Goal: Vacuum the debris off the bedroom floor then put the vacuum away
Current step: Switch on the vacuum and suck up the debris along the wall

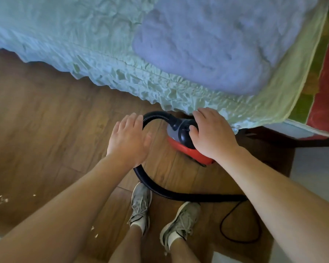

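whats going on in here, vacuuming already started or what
A person stands by the bed, right hand curled over the black top of the red vacuum at the bed's edge. The left hand is open beside the hose. Debris lies on the wood floor to the left, not yet cleaned up.

Home bedroom: bed (106,59), wooden floor (36,130).

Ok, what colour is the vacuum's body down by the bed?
The vacuum body is red below, black and grey on top; head view, under the right hand.
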{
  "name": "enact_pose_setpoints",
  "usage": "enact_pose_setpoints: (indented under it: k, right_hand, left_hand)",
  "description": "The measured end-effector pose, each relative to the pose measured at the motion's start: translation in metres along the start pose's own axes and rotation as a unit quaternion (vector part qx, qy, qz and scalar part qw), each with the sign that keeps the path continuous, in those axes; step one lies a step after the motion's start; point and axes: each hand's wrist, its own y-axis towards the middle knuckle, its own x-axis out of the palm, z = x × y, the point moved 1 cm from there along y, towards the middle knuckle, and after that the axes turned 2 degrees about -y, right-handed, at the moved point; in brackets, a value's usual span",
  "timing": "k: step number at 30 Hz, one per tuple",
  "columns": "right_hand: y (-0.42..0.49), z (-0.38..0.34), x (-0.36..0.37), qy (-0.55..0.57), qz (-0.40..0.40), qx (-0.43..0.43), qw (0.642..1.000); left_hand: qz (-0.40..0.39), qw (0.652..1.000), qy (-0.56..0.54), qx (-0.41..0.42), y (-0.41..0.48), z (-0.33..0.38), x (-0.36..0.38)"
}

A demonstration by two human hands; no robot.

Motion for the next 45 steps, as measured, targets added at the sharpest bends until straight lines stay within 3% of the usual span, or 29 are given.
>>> enact_pose_setpoints:
  k: [12,23,33,45]
  right_hand:
    - [0.04,-0.064,0.086,-0.032,-0.046,-0.089,0.994]
    - [0.064,-0.111,0.178,-0.005,-0.082,-0.101,0.992]
    - [0.066,-0.133,0.219,0.061,-0.114,-0.063,0.99]
    - [0.071,-0.15,0.215,0.229,-0.112,0.016,0.967]
  left_hand:
    - [-0.025,0.995,-0.054,-0.086,-0.017,-0.079,0.088]
    - [-0.08,0.979,-0.127,-0.138,-0.011,-0.112,0.186]
    - [-0.091,0.962,-0.213,-0.142,0.002,-0.11,0.212]
    - [-0.032,0.934,-0.328,-0.138,-0.001,-0.105,0.213]
